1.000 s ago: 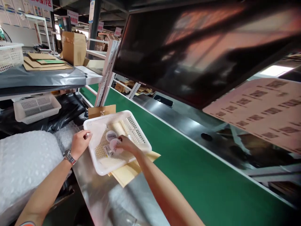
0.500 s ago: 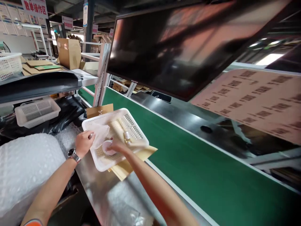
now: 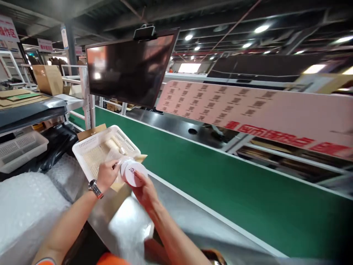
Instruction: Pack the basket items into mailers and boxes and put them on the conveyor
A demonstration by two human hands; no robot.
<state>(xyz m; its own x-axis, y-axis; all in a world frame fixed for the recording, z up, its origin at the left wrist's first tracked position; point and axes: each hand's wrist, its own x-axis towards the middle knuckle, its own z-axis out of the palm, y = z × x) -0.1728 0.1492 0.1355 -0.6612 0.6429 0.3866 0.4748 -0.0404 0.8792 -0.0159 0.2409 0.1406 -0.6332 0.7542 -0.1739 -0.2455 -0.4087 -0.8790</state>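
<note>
Head view: the right hand (image 3: 148, 194) grips overlapping white round containers (image 3: 134, 176) near the white perforated plastic basket (image 3: 92, 141); the left hand's (image 3: 107, 176) fingers pinch crinkled clear film (image 3: 112, 156), which could snag and tip one loose.

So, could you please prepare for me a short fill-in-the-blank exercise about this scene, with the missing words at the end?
1. The white container in the right hand has a lid that is ____ in shape.
2. The arm that wears a watch is the person's ____ one.
3. The conveyor belt beside the metal table is ____ in colour.
4. The left hand holds a bag made of clear ____.

Missing words: round; left; green; plastic.
</note>
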